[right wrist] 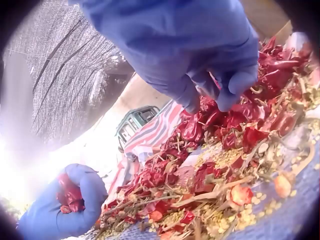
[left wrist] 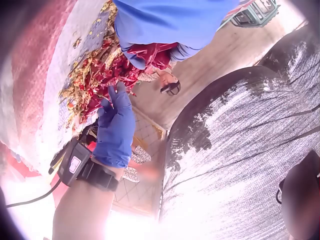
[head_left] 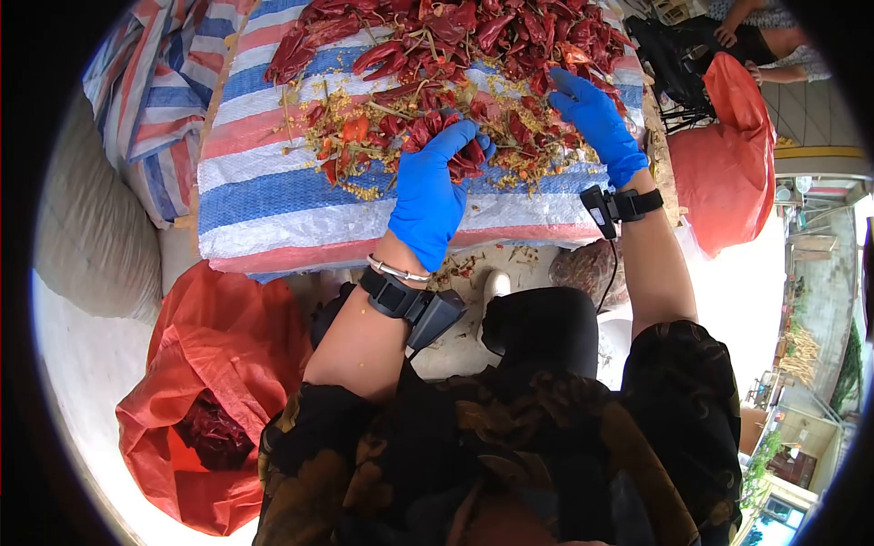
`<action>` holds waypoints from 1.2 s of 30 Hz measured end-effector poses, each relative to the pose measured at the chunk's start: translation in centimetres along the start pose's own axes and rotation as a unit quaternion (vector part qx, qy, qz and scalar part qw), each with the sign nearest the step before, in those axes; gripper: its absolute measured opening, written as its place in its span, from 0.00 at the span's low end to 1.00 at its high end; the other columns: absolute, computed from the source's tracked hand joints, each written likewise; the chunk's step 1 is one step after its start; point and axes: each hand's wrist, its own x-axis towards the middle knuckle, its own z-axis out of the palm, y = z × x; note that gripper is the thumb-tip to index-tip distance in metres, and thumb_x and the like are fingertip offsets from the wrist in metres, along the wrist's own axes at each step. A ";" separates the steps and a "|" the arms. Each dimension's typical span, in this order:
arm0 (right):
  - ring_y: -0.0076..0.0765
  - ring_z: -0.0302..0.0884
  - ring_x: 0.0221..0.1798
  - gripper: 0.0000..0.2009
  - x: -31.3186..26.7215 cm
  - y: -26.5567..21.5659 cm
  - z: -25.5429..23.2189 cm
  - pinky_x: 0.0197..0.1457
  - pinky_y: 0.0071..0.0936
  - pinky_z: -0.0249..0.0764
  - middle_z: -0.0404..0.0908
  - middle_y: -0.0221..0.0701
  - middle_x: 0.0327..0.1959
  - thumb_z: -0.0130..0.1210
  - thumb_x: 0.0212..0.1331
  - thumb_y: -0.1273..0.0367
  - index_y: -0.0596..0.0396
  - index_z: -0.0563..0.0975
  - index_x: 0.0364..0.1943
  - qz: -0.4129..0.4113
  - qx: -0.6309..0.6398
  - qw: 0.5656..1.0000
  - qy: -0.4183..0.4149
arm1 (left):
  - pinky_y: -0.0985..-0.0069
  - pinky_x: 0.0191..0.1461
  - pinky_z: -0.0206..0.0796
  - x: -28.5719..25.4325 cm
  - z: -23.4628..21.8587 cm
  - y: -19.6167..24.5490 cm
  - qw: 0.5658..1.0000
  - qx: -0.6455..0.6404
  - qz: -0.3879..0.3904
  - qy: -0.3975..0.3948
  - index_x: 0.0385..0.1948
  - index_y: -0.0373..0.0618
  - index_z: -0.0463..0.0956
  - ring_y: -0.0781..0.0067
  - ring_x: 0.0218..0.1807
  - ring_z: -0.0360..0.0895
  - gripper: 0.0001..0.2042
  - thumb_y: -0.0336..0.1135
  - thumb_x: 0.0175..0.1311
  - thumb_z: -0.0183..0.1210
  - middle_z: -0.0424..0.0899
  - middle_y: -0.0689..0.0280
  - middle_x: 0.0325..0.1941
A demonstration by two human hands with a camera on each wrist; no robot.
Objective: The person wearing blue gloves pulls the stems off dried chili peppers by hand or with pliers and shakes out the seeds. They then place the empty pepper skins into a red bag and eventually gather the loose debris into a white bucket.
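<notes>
Blue gloves cover both hands. My left hand curls round several dried red chilies at the near side of the heap; their ends show between thumb and fingers. Farther right, my right hand reaches over the heap's right part, its fingers bent slightly downward and apart in the left wrist view. In the right wrist view its fingertips are right at the chilies. The main heap of dried red chilies covers the far side of the striped sheet. Yellow seeds, stems and broken pieces lie nearer me.
At lower left stands an open red sack with dark red chilies inside. Another red sack stands right of the table. A full pale sack is at far left. Another person sits at the upper right.
</notes>
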 end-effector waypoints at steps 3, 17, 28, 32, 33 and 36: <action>0.39 0.68 0.54 0.30 3.4 3.8 0.0 0.53 0.28 0.66 0.68 0.43 0.55 0.56 0.50 0.65 0.60 0.61 0.58 0.003 -0.022 1.000 0.014 | 0.65 0.41 0.72 -0.1 0.2 0.2 1.000 -0.005 -0.012 0.016 0.34 0.40 0.71 0.66 0.34 0.77 0.07 0.24 0.53 0.55 0.78 0.61 0.30; 0.38 0.76 0.37 0.15 0.7 1.1 2.3 0.42 0.27 0.70 0.78 0.40 0.36 0.55 0.45 0.69 0.58 0.74 0.40 -0.034 -0.091 0.994 0.058 | 0.72 0.39 0.70 -0.5 0.6 0.4 0.998 0.057 0.001 0.010 0.31 0.38 0.74 0.70 0.31 0.77 0.05 0.26 0.53 0.56 0.78 0.63 0.25; 0.46 0.74 0.34 0.11 -8.0 -6.9 6.5 0.35 0.31 0.72 0.75 0.38 0.31 0.54 0.47 0.75 0.54 0.73 0.37 -0.170 -0.190 0.963 0.085 | 0.82 0.31 0.68 -1.3 1.7 0.0 0.987 0.162 0.017 -0.011 0.35 0.42 0.73 0.77 0.30 0.76 0.11 0.25 0.48 0.60 0.79 0.66 0.31; 0.40 0.74 0.29 0.11 -8.0 -7.1 7.0 0.33 0.31 0.70 0.75 0.36 0.31 0.54 0.47 0.76 0.54 0.73 0.37 -0.267 -0.164 0.947 0.075 | 0.83 0.36 0.66 -1.3 1.6 0.0 0.977 0.206 0.058 -0.017 0.35 0.40 0.75 0.81 0.32 0.75 0.08 0.28 0.54 0.56 0.79 0.68 0.31; 0.40 0.74 0.29 0.11 -8.0 -7.2 6.7 0.33 0.31 0.70 0.75 0.36 0.31 0.54 0.47 0.76 0.54 0.73 0.37 -0.267 -0.164 0.947 0.075 | 0.83 0.36 0.66 -1.1 1.4 0.1 0.978 0.199 0.060 0.002 0.34 0.41 0.75 0.81 0.32 0.75 0.07 0.28 0.54 0.56 0.79 0.69 0.30; 0.23 0.71 0.30 0.12 -7.7 -7.7 4.9 0.34 0.22 0.68 0.76 0.30 0.32 0.58 0.49 0.71 0.58 0.74 0.38 -0.049 0.035 0.998 -0.020 | 0.82 0.35 0.68 -0.7 1.1 0.3 0.986 0.160 0.037 0.004 0.41 0.42 0.66 0.79 0.32 0.75 0.17 0.23 0.49 0.60 0.77 0.66 0.33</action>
